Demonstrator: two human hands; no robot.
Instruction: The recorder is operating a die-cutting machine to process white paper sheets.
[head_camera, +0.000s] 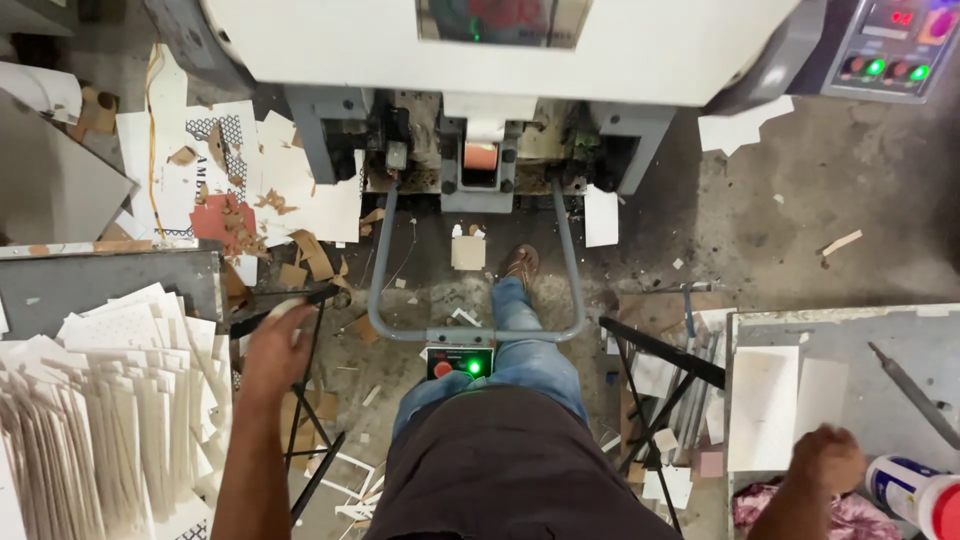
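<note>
My left hand (275, 345) reaches out to the left, over the edge of a big pile of white die-cut card sheets (110, 410), and pinches a white card piece at its fingertips. On the right, my right hand (825, 458) rests closed on the grey table (900, 335), touching the corner of a white card sheet (763, 405). Whether it grips anything is hidden. In front of me stands a large white machine (500, 45), with a grey bar frame (475, 330) and a small control box (460, 362) showing a green light at my knee.
Card scraps (270, 190) litter the dirty floor left of the machine. On the right table lie a metal file (910, 390), a white and red bottle (915, 490) and a pink cloth (850, 515). A control panel (890, 45) with lit buttons sits top right. My sandalled foot (520, 265) is forward.
</note>
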